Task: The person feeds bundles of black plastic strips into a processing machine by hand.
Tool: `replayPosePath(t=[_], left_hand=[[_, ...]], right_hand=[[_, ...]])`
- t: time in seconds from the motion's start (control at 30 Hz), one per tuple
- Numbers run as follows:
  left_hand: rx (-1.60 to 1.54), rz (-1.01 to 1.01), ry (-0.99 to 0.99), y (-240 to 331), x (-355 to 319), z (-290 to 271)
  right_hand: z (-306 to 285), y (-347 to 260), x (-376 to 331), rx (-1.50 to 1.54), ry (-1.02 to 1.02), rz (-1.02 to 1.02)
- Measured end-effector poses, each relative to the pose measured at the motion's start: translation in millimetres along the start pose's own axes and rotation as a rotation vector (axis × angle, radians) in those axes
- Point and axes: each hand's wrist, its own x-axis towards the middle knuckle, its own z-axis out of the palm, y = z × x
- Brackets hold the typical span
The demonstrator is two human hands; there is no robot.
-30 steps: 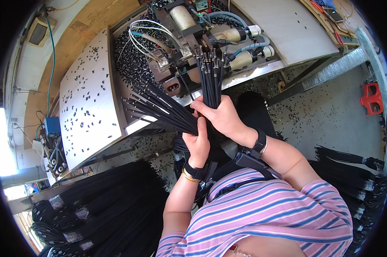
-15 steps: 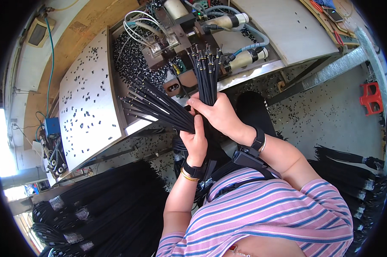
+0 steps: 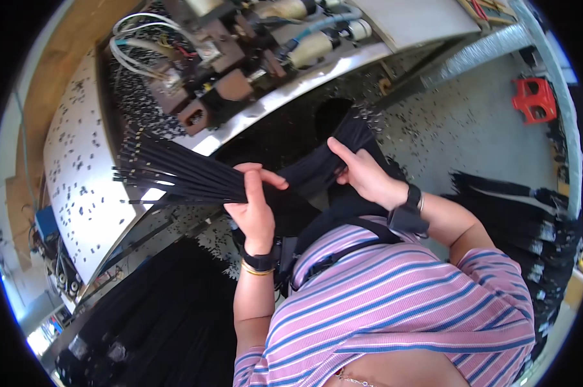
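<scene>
Head view: cable bundle in left hand, right hand at the dark strands

Left: thumb folded over the bundle, first fingers reaching past it to the right; hold looks secure. The bundle lies in front of the machine – tips fanned toward the white board at left. Right: thumb raised, fingers partly curled, against or just beside the strands, which spread up and away from the body. Whether it grips them, cannot tell – black on black there.

Step in hand (judgement): the cables are being handled as two spreads, clear of the machine. Next move probably calls for firm left thumb pressure, so no cable slides out, and right fingers gathering the strands without tangling.
</scene>
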Motion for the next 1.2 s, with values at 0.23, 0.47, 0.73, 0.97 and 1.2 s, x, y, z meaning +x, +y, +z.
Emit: replayPosePath(t=[0.23,0.47,0.73,0.97,1.2], left_hand=[[-0.045,-0.141,-0.212,-8,-10,-18],[0.179,-0.416,-0.651,3,-11,-23],[0.515,-0.083,-0.174,-22,-33,-9],[-0.083,-0.064,-0.121,-38,-22,9],[-0.136,0.005,-0.053,-48,-29,20]], right_hand=[[44,-31,-20,-0.403,-0.35,-0.383],[99,-80,12,-0.263,-0.78,-0.52],[106,-101,9,-0.512,-0.634,-0.415],[88,-78,7,-0.361,-0.498,-0.695],[75,-57,4,-0.333,-0.351,-0.565]])
